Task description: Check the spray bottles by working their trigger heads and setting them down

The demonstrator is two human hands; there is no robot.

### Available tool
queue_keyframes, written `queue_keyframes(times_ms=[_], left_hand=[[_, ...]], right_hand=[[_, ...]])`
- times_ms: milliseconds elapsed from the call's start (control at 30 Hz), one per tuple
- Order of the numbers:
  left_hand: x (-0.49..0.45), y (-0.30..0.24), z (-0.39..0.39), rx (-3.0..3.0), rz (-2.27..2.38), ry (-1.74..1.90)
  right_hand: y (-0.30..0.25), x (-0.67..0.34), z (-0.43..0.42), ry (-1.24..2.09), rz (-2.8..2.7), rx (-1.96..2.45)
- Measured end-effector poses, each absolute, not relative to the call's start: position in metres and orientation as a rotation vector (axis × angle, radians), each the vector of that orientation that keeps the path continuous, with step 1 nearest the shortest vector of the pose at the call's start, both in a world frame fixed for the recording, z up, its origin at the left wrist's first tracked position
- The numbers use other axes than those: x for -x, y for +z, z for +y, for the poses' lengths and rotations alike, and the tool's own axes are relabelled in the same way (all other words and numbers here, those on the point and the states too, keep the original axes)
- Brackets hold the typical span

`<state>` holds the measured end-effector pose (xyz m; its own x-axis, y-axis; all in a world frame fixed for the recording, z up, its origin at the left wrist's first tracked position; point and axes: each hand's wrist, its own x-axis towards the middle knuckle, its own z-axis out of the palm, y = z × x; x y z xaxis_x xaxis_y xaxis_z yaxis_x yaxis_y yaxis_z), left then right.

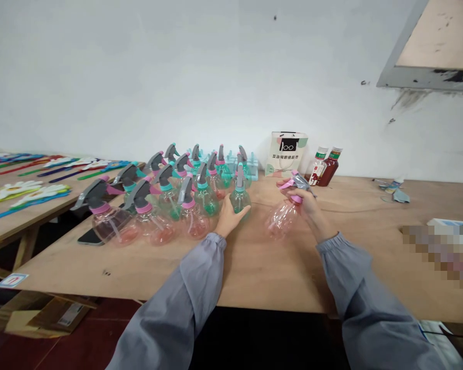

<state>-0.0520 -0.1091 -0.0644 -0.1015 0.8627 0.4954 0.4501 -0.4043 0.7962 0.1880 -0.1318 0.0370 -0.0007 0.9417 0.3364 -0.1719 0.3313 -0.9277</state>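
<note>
My left hand (229, 216) wraps round the base of a green spray bottle (239, 195) that stands upright at the right end of a cluster of several pink and green spray bottles (165, 200) on the plywood table (254, 267). My right hand (306, 203) grips the neck and grey-pink trigger head of a clear pink spray bottle (281, 216), which is tilted with its body down to the left, just above the table. Both arms wear grey sleeves.
A small paper bag (287, 153) and two red drink bottles (324, 166) stand by the white wall. A dark phone (89, 236) lies under the leftmost bottles. Coloured hand-shaped clappers (31, 192) cover the left table. Cardboard (38, 316) lies on the floor.
</note>
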Motion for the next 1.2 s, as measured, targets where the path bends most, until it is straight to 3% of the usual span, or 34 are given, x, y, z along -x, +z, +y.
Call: queue_keyframes(times_ms=[200, 467, 800, 1200], left_hand=[[0.054, -0.056, -0.117, -1.815, 1.436, 1.438], [0.057, -0.049, -0.128, -1.806, 1.449, 1.384], [0.057, -0.053, -0.123, -1.817, 1.370, 1.455], [0.057, -0.055, -0.121, -1.819, 1.389, 1.436]], right_hand=[[0.070, -0.161, -0.151, 1.252, -1.198, 0.750], [0.072, -0.138, -0.146, 1.368, -1.261, 0.650], [0.077, -0.138, -0.159, 1.155, -1.350, 0.702], [0.084, -0.134, -0.172, 1.186, -1.346, 0.647]])
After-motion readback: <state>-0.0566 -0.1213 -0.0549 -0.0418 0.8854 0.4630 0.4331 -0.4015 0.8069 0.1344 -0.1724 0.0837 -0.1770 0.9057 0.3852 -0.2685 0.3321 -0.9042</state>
